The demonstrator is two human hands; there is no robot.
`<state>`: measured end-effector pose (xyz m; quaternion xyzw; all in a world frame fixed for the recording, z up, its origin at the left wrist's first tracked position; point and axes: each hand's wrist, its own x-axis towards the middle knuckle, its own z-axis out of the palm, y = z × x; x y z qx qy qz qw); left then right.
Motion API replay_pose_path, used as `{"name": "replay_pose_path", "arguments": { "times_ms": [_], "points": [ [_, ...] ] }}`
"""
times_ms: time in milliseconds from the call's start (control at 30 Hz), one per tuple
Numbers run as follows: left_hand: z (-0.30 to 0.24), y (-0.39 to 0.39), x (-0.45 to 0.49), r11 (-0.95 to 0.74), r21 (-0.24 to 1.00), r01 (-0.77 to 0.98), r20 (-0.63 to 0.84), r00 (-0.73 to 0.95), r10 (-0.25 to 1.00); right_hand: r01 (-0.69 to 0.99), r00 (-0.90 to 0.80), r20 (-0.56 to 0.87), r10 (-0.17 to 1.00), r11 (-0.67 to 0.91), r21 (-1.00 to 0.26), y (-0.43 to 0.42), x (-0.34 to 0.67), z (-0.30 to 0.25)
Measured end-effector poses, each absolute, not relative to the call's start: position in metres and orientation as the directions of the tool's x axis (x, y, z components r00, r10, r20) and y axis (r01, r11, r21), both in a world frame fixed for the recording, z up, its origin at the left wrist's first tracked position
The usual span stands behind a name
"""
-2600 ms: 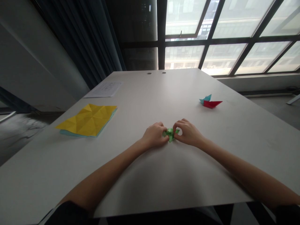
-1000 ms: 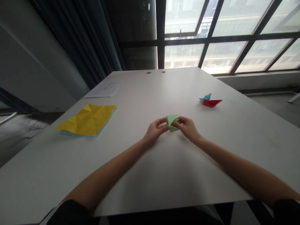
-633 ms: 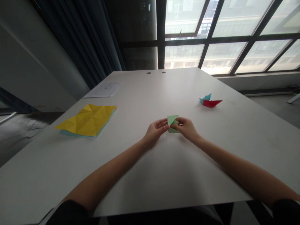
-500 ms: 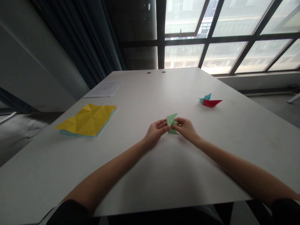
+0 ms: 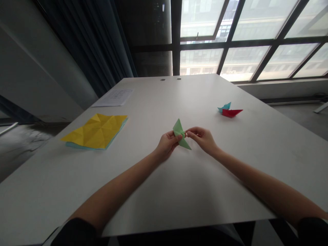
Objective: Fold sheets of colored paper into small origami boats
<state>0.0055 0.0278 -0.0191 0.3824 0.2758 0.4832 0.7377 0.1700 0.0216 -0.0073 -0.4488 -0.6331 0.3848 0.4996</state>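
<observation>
Window panes (image 5: 253, 25): glaring, the daylight's source
Curtain (image 5: 89, 41): deep gloom
Tabletop (image 5: 159, 106): soft near shadow
Forearms (image 5: 258, 181): stretched wide toward the corners

Held paper (image 5: 178, 128) pale green (top sheet (image 5: 98, 129) yellow).

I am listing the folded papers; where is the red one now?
In the head view, the red folded paper lies right of centre on the white table, just in front of the light blue one, beyond the right hand.

Printed sheet (image 5: 112, 98), lettering tiny, unreadable
</observation>
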Motion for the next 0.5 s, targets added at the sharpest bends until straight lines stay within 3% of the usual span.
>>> {"name": "replay_pose_path", "arguments": {
  "times_ms": [233,500],
  "points": [
    [-0.018,0.028,0.005,0.262,0.838,-0.478,-0.079,0.37,0.926,0.174,-0.049,0.294,0.955,0.298,-0.939,0.024,0.172,-0.01],
    [-0.015,0.02,0.008,0.11,0.976,-0.187,-0.013,0.453,0.891,0.18,-0.155,0.239,0.959,0.265,-0.947,0.019,0.169,-0.001]
  ]
}}
